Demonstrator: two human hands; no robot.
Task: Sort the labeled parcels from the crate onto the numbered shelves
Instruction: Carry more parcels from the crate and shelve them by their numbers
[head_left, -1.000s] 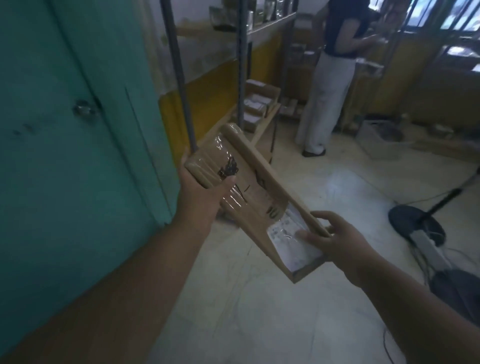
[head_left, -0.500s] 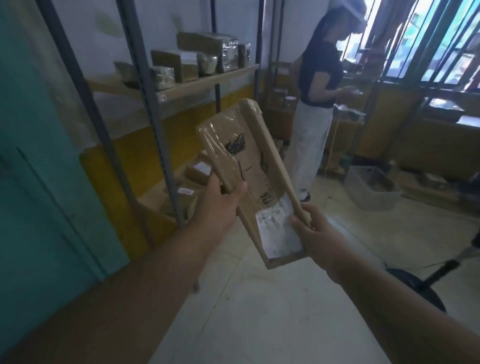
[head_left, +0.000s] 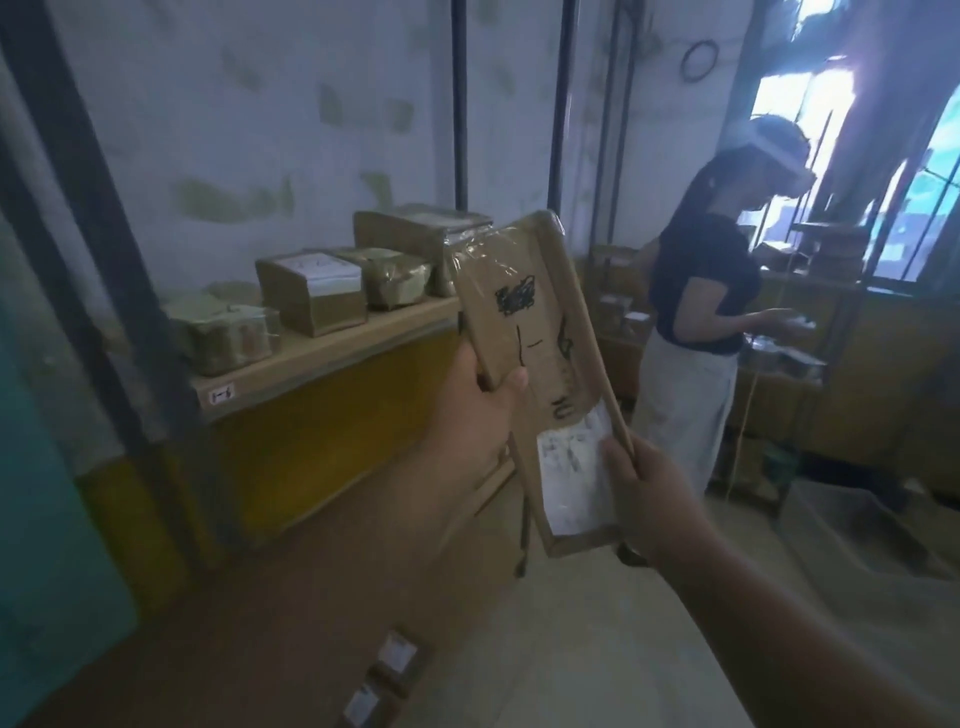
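Now you hold the long flat brown cardboard parcel (head_left: 535, 374) upright, left hand (head_left: 475, 410) and right hand (head_left: 647, 493) both clamped on it; next, match its marking to the wooden shelf (head_left: 332, 353) at ten o'clock.

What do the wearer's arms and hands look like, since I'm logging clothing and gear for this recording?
Both forearms are bare as far as shown: no sleeves, gloves, watch or rings visible on the left hand or right hand. Upper arms are out of frame.

Dim, soft-focus interior, blown-out glare from window (head_left: 800, 119), wide-angle bending.
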